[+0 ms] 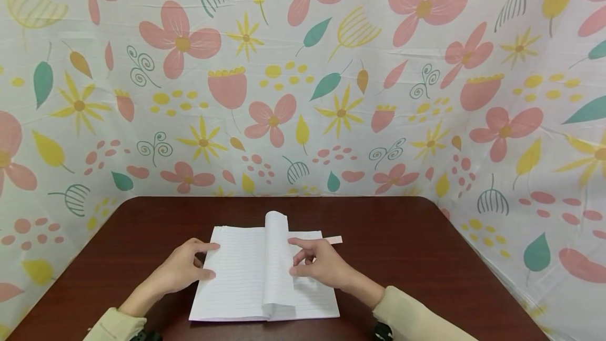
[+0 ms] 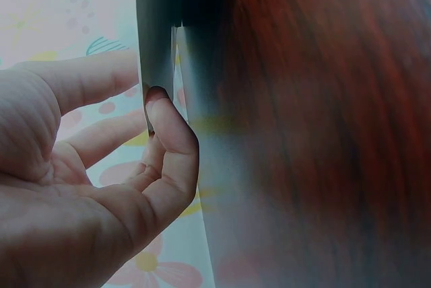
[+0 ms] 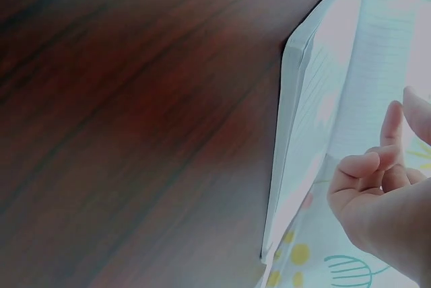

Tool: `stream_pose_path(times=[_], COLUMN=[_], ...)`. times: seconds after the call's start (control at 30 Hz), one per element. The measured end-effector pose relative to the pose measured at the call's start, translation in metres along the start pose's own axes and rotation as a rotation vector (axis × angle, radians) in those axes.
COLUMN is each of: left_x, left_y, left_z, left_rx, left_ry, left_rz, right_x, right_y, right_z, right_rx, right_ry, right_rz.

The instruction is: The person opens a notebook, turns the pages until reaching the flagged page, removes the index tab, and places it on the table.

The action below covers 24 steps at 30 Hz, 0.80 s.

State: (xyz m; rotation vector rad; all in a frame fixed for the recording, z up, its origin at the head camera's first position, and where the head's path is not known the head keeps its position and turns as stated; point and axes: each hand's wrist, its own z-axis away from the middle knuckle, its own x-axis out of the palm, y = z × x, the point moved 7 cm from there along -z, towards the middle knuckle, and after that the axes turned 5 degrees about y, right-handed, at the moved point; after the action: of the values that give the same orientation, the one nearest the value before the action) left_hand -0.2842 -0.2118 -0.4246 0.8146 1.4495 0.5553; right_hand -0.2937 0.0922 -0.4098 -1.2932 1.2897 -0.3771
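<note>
An open notebook (image 1: 232, 272) with lined white pages lies on the table. My left hand (image 1: 187, 264) grips its left edge, and in the left wrist view the fingers (image 2: 178, 147) curl round that edge. One page (image 1: 278, 262) stands raised in a curl near the middle of the notebook. Over the right half is my right hand (image 1: 324, 264), index finger and thumb stretched apart at the raised page's edge, the other fingers bent. No pinch on the page shows in the right wrist view, where the right hand (image 3: 377, 194) is beside the lined page (image 3: 380, 52).
A pale pink strip (image 1: 333, 239) sticks out past the notebook's upper right side. The dark brown table (image 1: 402, 257) has rounded far corners. Behind it and along its sides hangs a flower-patterned cloth (image 1: 303, 78).
</note>
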Motion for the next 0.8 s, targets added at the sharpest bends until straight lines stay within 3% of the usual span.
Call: stream_pose_path(times=[0.37, 0.8], left_x=[0.001, 0.0], left_y=[-0.002, -0.002], left_z=[-0.001, -0.002], left_rx=[0.004, -0.004], left_ry=[0.0, 0.014], left_rz=[-0.006, -0.018], right_x=[0.013, 0.028], right_y=[0.002, -0.001], right_z=[-0.008, -0.017], right_rx=[0.047, 0.063], right_ry=[-0.002, -0.059], right_rz=[-0.009, -0.08])
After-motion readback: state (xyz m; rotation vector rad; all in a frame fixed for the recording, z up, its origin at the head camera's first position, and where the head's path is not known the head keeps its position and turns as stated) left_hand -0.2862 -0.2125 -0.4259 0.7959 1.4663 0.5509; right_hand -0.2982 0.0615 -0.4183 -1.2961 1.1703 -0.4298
